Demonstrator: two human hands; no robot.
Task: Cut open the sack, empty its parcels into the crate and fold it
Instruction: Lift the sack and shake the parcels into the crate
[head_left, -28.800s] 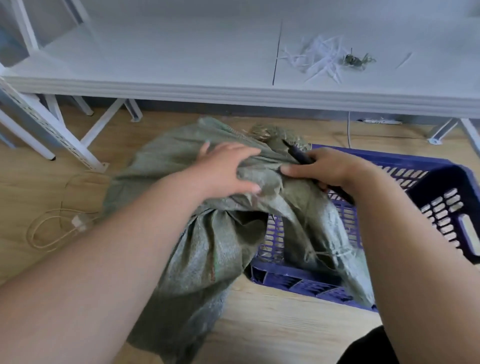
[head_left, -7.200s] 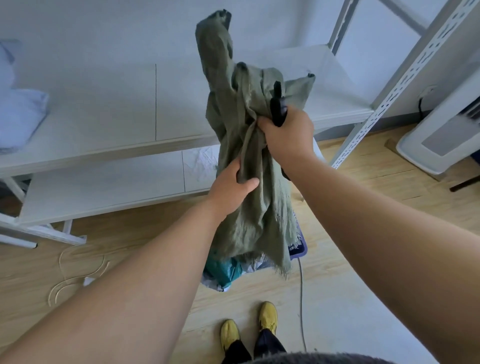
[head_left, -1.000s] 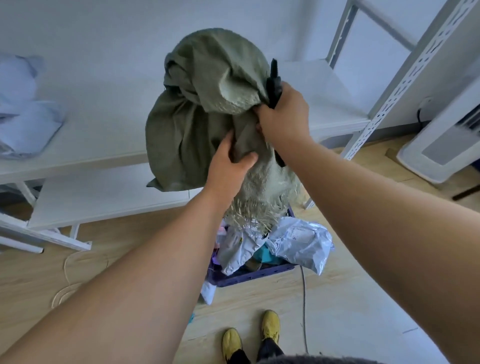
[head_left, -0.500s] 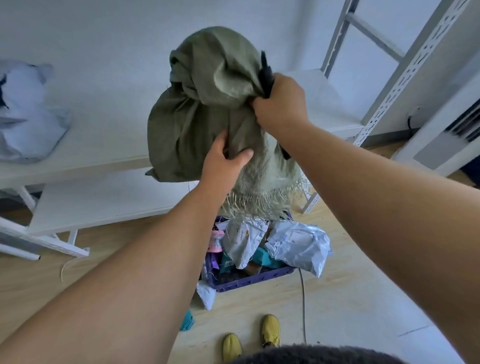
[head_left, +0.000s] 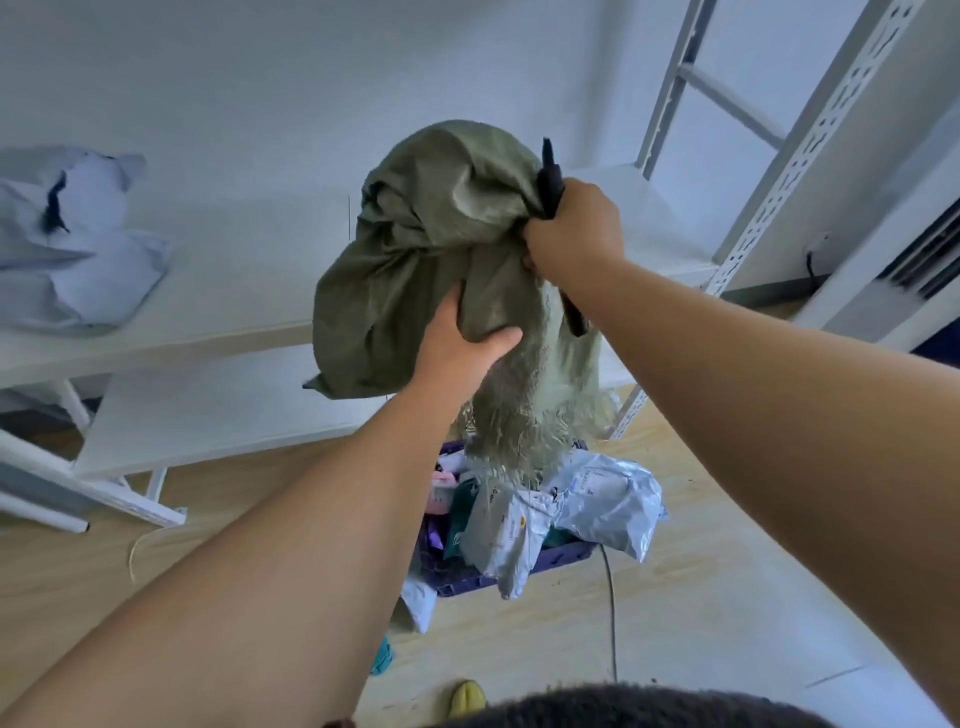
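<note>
The olive-green woven sack (head_left: 415, 260) hangs bunched in the air above the crate, its frayed cut edge (head_left: 519, 426) pointing down. My right hand (head_left: 576, 234) grips the sack's upper part together with a black cutter (head_left: 550, 176). My left hand (head_left: 457, 348) grips the sack lower down, thumb on its near side. The purple crate (head_left: 519, 564) stands on the floor below, heaped with grey and coloured parcels (head_left: 597, 499). One white parcel (head_left: 418, 603) lies on the floor against the crate's left corner.
White metal shelving (head_left: 218, 415) runs behind the sack, with a pale blue bag (head_left: 67, 249) on its upper board at left. A perforated shelf post (head_left: 810, 156) rises at right. A grey cable (head_left: 610, 613) crosses the wooden floor. My yellow shoe (head_left: 467, 699) shows at the bottom.
The sack has stayed bunched above the crate in both hands. The view has shifted slightly; the hands keep their grips.
</note>
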